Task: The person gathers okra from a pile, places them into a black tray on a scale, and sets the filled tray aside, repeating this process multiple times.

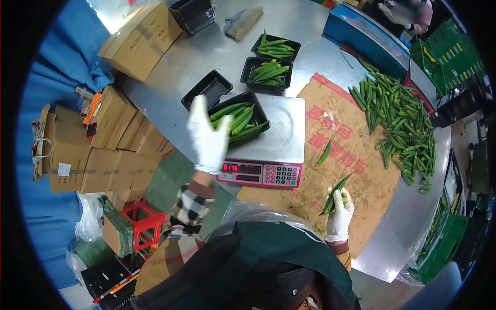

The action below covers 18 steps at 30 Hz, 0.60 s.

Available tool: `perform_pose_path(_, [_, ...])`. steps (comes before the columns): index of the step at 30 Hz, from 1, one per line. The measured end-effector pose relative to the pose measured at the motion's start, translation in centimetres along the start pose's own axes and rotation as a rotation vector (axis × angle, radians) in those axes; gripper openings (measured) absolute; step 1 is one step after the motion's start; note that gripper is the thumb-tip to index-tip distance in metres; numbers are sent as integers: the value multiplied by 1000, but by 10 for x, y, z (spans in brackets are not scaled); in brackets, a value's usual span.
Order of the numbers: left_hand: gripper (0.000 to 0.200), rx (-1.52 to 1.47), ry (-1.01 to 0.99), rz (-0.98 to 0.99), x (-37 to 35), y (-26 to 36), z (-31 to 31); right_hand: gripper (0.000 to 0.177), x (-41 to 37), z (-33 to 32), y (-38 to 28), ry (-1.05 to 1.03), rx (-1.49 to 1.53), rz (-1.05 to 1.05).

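Observation:
My left hand (207, 137), in a white glove, is over the left edge of a black tray (262, 110) with green okra pods (242, 120) in it. Its thumb and fingers are spread. The tray rests on the left part of a metal scale (287, 129) with a red display panel. My right hand (339, 214), also gloved, pinches okra (338, 189) between thumb and fingers above brown paper. A single pod (324, 154) lies on the paper right of the scale.
Two filled trays (267, 74) and an empty black tray (206, 89) stand beyond the scale. A large okra pile (403, 121) lies at the right. Cardboard boxes (142, 41) are at the left, with a red stool (142, 222) below. Another person (408, 15) is at the top right.

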<state>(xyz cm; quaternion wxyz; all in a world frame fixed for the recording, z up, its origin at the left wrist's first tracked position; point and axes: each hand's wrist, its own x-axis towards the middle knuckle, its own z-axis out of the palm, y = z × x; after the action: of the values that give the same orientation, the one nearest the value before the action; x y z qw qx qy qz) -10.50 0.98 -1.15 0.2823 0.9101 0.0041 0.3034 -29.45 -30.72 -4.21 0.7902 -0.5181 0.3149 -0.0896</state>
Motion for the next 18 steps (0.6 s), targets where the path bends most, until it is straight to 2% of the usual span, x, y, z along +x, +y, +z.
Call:
perform_pose_path(1, [77, -53, -17, -159, 6, -16, -11, 16, 1, -7, 6, 31, 28, 18])
perform_pose_path(2, [77, -24, -173, -374, 8, -28, -20, 16, 3, -13, 12, 59, 55, 36])
perform_pose_path(3, [75, -52, -291, -357, -1, -72, -14, 16, 5, -16, 18, 70, 75, 63])
perform_pose_path(4, [69, -384, -414, -414, -26, -165, 26, 15, 6, -17, 24, 85, 88, 60])
perform_pose_path(5, [58, -521, -471, -655, -15, -114, 4, 15, 7, -16, 26, 76, 107, 87])
perform_pose_path(6, [50, -422, -600, -748, -6, -106, 0, 15, 8, -15, 28, 66, 126, 113])
perform_pose_path(8, [46, -369, -574, -703, 8, -102, 12, 15, 8, -14, 31, 45, 106, 122])
perform_pose_path(11, [38, -274, -543, -380, 40, -119, 61, 15, 11, -14, 30, 39, 80, 131])
perform_pose_path(12, [33, -283, -520, -329, 57, -107, 72, 15, 12, -15, 28, 47, 76, 113])
perform_pose_path(14, [39, -217, -552, -288, 93, -97, 99, 15, 12, -19, 26, 66, 70, 78])
perform_pose_path(18, [34, -258, -553, -210, 144, -134, 195, 13, 13, -37, 32, 135, 81, 79])
